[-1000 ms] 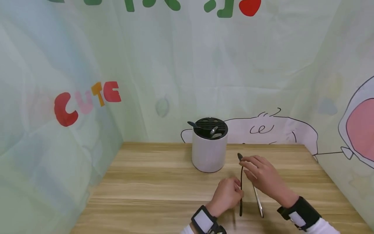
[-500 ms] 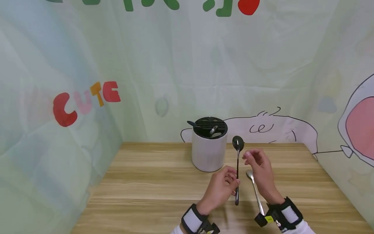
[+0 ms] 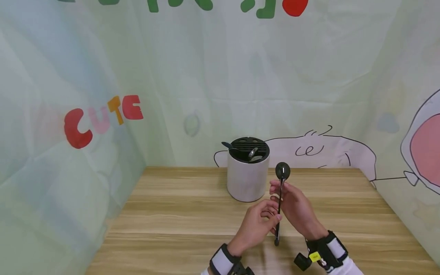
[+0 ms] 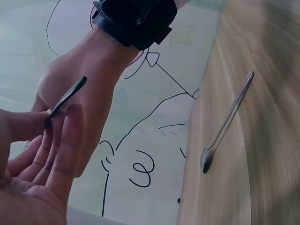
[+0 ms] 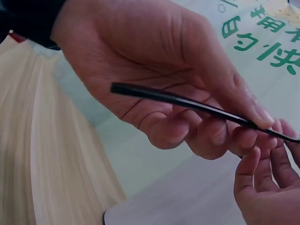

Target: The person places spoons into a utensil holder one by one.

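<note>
A dark long-handled spoon (image 3: 282, 170) stands bowl up between my two hands in the head view. My left hand (image 3: 253, 228) pinches its handle from the left, thumb and fingertips on the lower half. From the right, my right hand (image 3: 300, 210) has thumb and fingers at the handle just below the bowl. The right wrist view shows my right thumb lying along the black handle (image 5: 178, 99), with curled fingers behind. In the left wrist view, the handle end (image 4: 75, 90) sticks up from my left fingertips, and a silver spoon (image 4: 224, 124) lies on the table.
A white cylindrical utensil holder (image 3: 247, 181) with a black slotted top stands at the back of the wooden table (image 3: 172, 206). Several utensils (image 3: 252, 153) rest in its top. A printed cloth backdrop (image 3: 192, 76) rises behind and at both sides.
The dark spoon was turned so its bowl faces me and rises higher. My right hand left the handle, then came back to it just under the bowl, hiding the silver spoon in the head view.
</note>
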Demonstrator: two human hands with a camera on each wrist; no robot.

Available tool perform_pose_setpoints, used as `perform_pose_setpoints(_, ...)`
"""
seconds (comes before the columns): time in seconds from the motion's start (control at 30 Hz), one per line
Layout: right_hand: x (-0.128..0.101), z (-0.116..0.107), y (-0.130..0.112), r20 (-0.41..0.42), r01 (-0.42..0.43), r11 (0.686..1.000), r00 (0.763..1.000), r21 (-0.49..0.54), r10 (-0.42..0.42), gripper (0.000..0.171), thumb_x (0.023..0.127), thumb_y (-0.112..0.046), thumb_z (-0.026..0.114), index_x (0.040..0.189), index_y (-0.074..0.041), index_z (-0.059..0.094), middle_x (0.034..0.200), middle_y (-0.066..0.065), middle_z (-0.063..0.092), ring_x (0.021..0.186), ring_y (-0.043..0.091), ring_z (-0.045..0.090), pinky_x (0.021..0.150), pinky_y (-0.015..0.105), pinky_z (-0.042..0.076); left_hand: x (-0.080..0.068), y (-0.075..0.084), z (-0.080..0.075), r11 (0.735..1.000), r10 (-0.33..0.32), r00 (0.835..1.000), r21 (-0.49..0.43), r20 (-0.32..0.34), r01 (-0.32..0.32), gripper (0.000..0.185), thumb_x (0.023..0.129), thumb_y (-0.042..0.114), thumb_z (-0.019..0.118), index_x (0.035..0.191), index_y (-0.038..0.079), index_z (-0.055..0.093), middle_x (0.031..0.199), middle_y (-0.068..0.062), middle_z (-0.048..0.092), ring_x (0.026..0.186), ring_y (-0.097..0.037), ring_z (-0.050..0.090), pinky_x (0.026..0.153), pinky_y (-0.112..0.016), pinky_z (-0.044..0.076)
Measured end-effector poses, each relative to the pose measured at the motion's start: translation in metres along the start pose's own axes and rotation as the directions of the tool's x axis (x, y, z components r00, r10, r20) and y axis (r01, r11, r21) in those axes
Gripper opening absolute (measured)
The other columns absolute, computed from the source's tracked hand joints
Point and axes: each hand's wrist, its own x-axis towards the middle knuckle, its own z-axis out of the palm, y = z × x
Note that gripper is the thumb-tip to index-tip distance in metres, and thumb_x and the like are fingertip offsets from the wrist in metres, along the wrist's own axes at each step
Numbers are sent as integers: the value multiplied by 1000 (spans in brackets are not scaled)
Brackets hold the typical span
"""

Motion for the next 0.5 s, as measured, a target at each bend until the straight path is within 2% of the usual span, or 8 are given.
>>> perform_pose_setpoints(0.17, -5, -3, -6, 96, -9, 993, 995, 115, -2, 45, 109, -25, 19, 113, -17, 64, 103, -5, 58, 96, 14, 51, 90, 27, 41, -1, 2, 0, 1000, 14, 999, 1, 40, -14, 27, 93, 11, 66, 118, 2, 61, 94, -11, 66, 76, 0, 62, 60, -26, 58)
perform_pose_setpoints(0.37, -7, 2, -16, 152, 59, 989, 985, 134, -80, 45, 109, -15, 20, 109, -14, 66, 99, -4, 61, 95, 13, 54, 87, 26, 43, -2, 11, 0, 998, 55, 996, 12, 74, -57, 25, 94, 11, 64, 117, 1, 61, 97, -19, 67, 76, -1, 64, 65, -27, 59)
perform_pose_setpoints(0.5, -6, 8, -25, 167, 131, 985, 975, 115, -150, 44, 108, -8, 25, 105, -11, 68, 99, -3, 61, 93, 11, 55, 83, 24, 46, 1, 17, -5, 991, 105, 993, 82, 63, -110, 21, 95, 13, 64, 113, 4, 63, 98, -20, 69, 78, -5, 68, 68, -22, 58)
